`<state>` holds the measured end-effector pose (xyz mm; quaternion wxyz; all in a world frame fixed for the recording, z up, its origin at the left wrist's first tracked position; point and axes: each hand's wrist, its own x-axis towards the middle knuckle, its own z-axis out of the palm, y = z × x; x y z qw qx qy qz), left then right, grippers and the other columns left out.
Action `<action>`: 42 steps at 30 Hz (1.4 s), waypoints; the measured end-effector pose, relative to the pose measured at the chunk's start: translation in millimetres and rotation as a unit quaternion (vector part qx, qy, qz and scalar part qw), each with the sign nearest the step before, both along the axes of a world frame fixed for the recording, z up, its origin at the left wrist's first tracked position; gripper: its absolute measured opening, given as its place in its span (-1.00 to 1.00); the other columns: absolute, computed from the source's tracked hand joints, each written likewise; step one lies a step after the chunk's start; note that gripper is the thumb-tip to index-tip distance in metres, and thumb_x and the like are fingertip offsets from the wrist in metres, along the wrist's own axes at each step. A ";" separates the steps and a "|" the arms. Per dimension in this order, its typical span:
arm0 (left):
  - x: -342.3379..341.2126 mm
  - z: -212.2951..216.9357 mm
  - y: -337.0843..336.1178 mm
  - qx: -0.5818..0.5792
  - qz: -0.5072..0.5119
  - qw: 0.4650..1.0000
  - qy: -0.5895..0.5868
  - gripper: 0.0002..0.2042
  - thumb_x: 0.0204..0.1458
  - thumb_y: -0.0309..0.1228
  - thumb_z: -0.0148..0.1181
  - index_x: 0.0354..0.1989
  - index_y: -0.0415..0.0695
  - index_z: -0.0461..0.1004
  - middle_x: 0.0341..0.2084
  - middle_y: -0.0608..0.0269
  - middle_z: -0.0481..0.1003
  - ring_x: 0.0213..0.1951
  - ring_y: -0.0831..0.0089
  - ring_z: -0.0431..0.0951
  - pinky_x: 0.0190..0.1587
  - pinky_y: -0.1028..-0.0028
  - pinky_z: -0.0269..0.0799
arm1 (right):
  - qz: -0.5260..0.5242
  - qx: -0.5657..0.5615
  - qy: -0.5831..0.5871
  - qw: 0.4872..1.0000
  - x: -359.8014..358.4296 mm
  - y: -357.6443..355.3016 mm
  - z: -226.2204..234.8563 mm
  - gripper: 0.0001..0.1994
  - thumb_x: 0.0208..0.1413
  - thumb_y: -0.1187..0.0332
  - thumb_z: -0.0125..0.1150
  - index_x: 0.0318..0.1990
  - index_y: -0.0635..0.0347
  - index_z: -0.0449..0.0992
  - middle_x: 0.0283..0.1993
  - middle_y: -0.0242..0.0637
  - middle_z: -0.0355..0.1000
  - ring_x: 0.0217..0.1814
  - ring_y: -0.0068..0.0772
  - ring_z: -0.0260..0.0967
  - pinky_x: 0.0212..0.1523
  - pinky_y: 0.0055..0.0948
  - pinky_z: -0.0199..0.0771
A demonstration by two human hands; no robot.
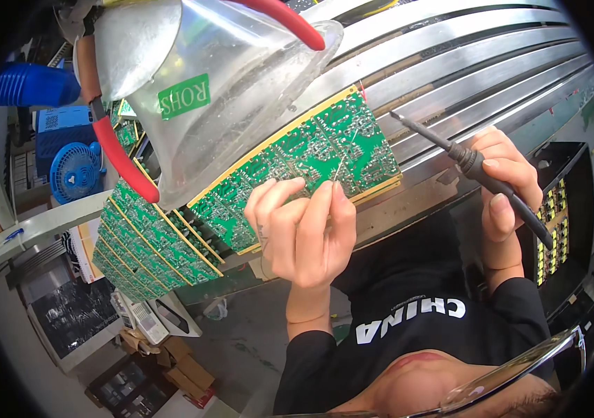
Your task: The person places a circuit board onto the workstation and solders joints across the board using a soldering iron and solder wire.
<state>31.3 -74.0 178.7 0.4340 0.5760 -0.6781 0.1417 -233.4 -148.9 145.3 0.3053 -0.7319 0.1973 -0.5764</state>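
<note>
Glossy eyeglasses sat nearest; left hand pinched thin wire over bumpy green board; right hand curled round slender soldering iron.

The scene is viewed from the head through one wide fisheye lens — the left of a pair — aimed downward. The wearer's torso and glasses are taken in along the lower edge, the fingers are framed close by, and the floor is seen farther off. Metal rails are bowed toward the dark rim.
</note>
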 end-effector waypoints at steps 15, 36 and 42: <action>9.0 -25.2 35.6 -0.040 -0.008 0.996 -0.074 -0.79 0.00 -0.31 0.39 -0.17 0.15 0.58 -0.29 0.47 0.33 -0.02 0.42 0.41 0.10 0.20 0.30 | -0.259 -0.275 0.147 0.914 74.7 -131.5 67.2 -0.68 0.23 0.41 0.26 0.11 0.30 0.55 -0.10 0.00 0.58 -0.03 -0.08 0.59 0.01 -0.21 0.59; 3.5 -29.9 28.5 -0.041 -0.004 0.996 -0.085 -0.79 -0.03 -0.34 0.42 -0.20 0.10 0.61 -0.29 0.45 0.33 -0.08 0.40 0.40 0.05 0.22 0.32 | -0.109 0.151 -0.120 0.975 21.0 -51.5 -7.1 -0.68 0.27 0.45 0.13 0.09 0.48 0.58 -0.17 -0.13 0.58 -0.16 -0.48 0.49 -0.05 -0.50 0.46; 2.5 -23.0 27.4 -0.041 0.001 0.994 -0.103 -0.86 0.00 -0.47 0.33 -0.25 0.00 0.58 -0.38 0.40 0.35 -0.26 0.33 0.43 -0.18 0.25 0.39 | -0.085 0.149 -0.159 0.972 21.2 -51.8 -7.9 -0.63 0.25 0.45 0.06 0.10 0.57 0.53 -0.16 -0.02 0.54 -0.18 -0.38 0.44 -0.08 -0.42 0.44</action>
